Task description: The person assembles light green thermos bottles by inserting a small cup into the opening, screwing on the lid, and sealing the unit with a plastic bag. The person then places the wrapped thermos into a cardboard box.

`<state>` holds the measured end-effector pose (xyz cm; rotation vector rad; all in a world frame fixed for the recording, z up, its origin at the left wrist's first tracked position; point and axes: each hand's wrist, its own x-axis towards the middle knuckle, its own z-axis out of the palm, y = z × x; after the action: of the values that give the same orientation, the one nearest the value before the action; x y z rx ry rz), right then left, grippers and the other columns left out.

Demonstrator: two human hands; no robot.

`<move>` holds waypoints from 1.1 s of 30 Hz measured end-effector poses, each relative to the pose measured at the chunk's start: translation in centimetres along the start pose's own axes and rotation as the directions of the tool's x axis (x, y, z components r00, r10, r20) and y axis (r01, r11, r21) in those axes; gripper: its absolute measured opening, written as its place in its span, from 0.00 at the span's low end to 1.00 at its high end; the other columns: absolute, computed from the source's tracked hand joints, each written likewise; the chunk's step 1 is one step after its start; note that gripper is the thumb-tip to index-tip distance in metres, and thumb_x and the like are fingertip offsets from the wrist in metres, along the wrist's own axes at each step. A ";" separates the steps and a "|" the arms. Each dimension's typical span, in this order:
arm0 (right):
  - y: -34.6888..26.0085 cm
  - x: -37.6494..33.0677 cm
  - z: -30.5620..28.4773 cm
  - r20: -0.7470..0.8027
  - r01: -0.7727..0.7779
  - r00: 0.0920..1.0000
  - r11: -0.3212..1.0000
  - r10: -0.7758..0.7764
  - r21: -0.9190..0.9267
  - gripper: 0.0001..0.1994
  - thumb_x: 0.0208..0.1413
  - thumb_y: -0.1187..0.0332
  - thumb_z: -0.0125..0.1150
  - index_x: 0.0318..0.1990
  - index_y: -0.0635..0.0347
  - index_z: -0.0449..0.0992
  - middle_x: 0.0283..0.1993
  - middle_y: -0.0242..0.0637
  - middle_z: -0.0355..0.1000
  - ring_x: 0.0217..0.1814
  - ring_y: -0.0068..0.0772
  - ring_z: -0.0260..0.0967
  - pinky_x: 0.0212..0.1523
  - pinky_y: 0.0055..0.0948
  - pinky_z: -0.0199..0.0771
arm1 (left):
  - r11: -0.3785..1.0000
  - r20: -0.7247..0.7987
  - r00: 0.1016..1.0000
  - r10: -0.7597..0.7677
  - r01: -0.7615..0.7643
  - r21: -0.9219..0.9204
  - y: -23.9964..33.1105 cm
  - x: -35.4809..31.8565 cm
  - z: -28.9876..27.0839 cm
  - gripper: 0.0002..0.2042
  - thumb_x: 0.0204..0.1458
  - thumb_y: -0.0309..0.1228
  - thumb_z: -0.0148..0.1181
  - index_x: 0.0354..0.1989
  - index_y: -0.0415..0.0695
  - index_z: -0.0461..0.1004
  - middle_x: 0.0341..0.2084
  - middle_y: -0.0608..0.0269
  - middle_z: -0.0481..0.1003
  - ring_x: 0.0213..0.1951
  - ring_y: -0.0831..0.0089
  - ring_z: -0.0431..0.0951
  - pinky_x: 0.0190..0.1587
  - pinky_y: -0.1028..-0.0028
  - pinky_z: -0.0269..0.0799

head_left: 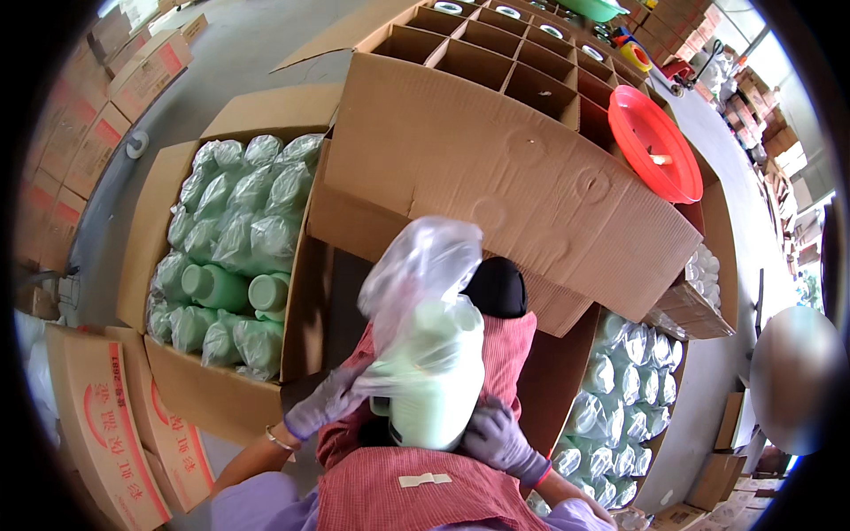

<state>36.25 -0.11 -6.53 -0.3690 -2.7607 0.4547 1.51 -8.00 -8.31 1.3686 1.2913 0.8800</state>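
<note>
A pale green flask (434, 380) stands nearly upright in my lap, between my thighs. A clear plastic bag (421, 261) is around it, its loose upper part puffed out beyond the flask's top and blurred. My left hand (328, 403), in a grey glove, is closed on the bag's edge at the flask's left side. Against the lower right side of the flask lies my right hand (503, 438), also gloved, with fingers curled. The flask's base is partly hidden by my red checked apron (416, 491).
Bagged green flasks fill an open carton (159, 226) on the left and another carton (553, 389) at right. Ahead stands a large divided carton (478, 133) with a red plastic basin (651, 146) on it. Flat printed cartons (102, 425) lean at lower left.
</note>
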 end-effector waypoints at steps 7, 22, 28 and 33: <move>1.8 4.6 -2.9 -0.307 -0.500 0.813 0.863 0.494 0.066 0.23 0.39 0.82 0.64 0.47 0.64 0.71 0.48 0.49 0.70 0.50 0.53 0.69 0.47 0.44 0.73 | 0.952 -0.074 0.975 0.208 -0.184 0.244 3.6 -1.6 1.2 0.20 0.60 0.25 0.54 0.61 0.34 0.65 0.48 0.43 0.73 0.44 0.50 0.77 0.46 0.63 0.74; -1.6 -0.3 -1.1 0.265 -0.015 0.963 0.981 -0.037 0.193 0.09 0.48 0.63 0.59 0.38 0.51 0.76 0.41 0.32 0.70 0.45 0.39 0.68 0.46 0.42 0.69 | 0.988 0.105 0.994 0.015 -0.030 0.148 4.6 -5.6 2.7 0.18 0.60 0.36 0.59 0.54 0.38 0.71 0.46 0.48 0.74 0.45 0.58 0.78 0.51 0.65 0.73; -2.1 0.3 -1.0 0.330 -0.187 0.940 0.940 0.087 0.286 0.08 0.50 0.65 0.59 0.37 0.53 0.76 0.40 0.34 0.70 0.43 0.41 0.67 0.45 0.40 0.67 | 0.980 -0.068 0.978 -0.198 0.196 -0.041 5.3 -0.7 -0.8 0.17 0.58 0.41 0.61 0.45 0.39 0.72 0.33 0.58 0.73 0.35 0.71 0.75 0.39 0.70 0.71; -2.2 0.0 -0.3 0.261 -0.187 0.959 0.939 0.110 0.289 0.09 0.49 0.66 0.59 0.38 0.54 0.77 0.41 0.36 0.69 0.44 0.42 0.68 0.47 0.41 0.68 | 0.962 -0.101 0.984 -0.149 0.168 0.215 6.2 1.0 -1.0 0.18 0.49 0.29 0.61 0.49 0.41 0.70 0.37 0.43 0.76 0.40 0.47 0.78 0.42 0.56 0.72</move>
<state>35.89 -2.04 -5.45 -0.4733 -2.8327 1.0230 2.15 -6.30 -2.25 1.3883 1.5801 0.7051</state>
